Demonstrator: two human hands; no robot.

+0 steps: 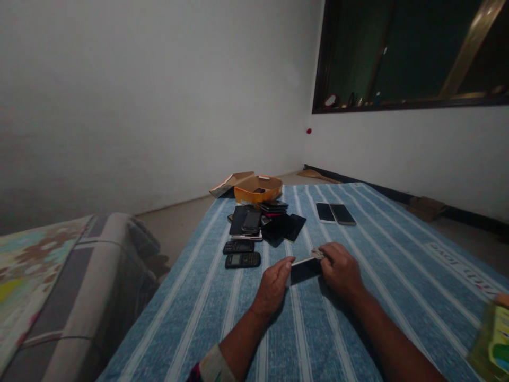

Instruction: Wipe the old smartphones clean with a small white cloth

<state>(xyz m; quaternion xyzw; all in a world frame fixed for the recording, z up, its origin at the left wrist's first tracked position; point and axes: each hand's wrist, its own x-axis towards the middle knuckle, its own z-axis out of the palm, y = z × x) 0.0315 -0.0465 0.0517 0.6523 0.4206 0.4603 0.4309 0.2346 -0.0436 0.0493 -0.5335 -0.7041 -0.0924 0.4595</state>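
Between my two hands a smartphone [305,271] is held tilted above the striped cloth, its dark screen facing me. My left hand [272,287] is closed on the phone's left end, thumb on top. A small crumpled greyish cloth [317,253] is pinched in my right hand [342,269], against the phone's upper right edge. To the left, two black keypad phones [243,260] lie one behind the other. Behind them are several dark phones in a loose pile [276,229]. Two smartphones, one white-framed [326,213] and one darker [342,214], lie side by side farther right.
An orange cardboard box [254,198] stands open at the far end, with a dark phone inside and its lid [230,184] beside it. Blue striped fabric [191,313] covers the surface. A yellow-green package [493,339] is at the lower right; a draped bed-like surface [75,286] is left.
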